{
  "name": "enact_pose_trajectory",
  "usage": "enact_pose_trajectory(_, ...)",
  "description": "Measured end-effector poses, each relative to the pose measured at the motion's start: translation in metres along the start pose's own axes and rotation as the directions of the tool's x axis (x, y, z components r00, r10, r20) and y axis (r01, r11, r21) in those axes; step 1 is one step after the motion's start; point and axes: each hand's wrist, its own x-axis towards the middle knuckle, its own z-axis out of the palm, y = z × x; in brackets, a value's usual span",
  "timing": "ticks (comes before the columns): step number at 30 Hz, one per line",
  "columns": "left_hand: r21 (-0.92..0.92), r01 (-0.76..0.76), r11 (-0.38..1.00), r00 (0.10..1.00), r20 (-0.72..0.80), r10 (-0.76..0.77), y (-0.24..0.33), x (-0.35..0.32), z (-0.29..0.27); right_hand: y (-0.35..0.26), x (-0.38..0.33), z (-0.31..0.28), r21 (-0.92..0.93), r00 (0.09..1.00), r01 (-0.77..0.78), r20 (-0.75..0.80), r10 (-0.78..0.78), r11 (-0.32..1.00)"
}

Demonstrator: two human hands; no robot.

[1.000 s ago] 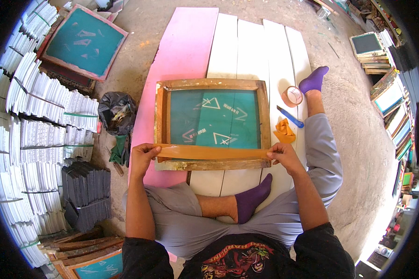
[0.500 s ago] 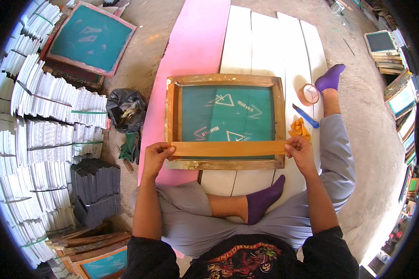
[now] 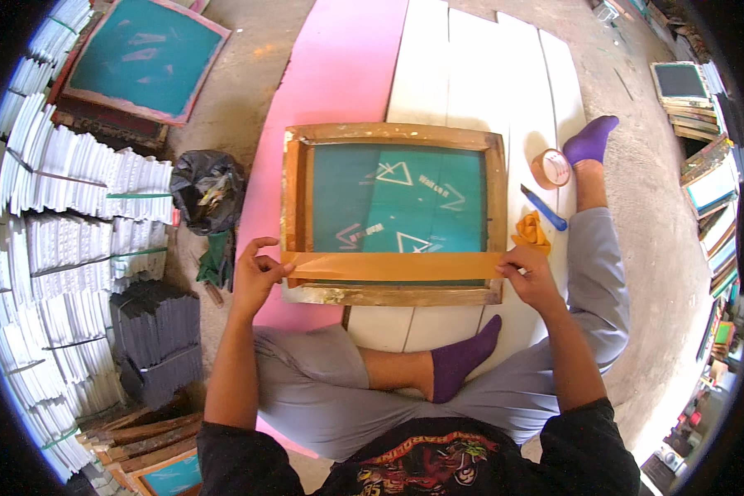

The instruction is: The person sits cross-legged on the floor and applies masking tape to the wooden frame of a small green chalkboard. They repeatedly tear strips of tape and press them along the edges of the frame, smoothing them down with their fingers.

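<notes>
A strip of brown packing tape [image 3: 393,266] stretches level between my two hands, across the near part of a screen printing frame [image 3: 397,132]. My left hand [image 3: 260,271] pinches the tape's left end between thumb and forefinger, at the frame's left side. At the right side my right hand [image 3: 527,271] pinches the other end. The frame is wooden, with teal mesh [image 3: 347,190] bearing pale triangle and arrow shapes. Whether the tape touches the mesh or hangs just over it, I cannot tell. A crumpled piece of tape [image 3: 531,233] lies just beyond my right hand.
Right of the frame lie a blue utility knife [image 3: 544,207] and a roll of tape [image 3: 550,169], near my purple-socked foot [image 3: 591,140]. Tied paper stacks [image 3: 74,174] and a black plastic bag [image 3: 207,194] stand at left. More screen frames [image 3: 145,58] rest around the boards [image 3: 339,66].
My left hand has shifted slightly left and lifted its other fingers away from the pinch. The tape strip sits a little lower at its right end. The view has moved slightly.
</notes>
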Motion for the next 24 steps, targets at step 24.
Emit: enact_pose_trajectory(24,0.236,-0.219,0.947,0.959,0.233,0.164,-0.013,0.003,-0.008,0.008,-0.005,0.009,-0.164,0.998,-0.067,0.001,0.068,0.984)
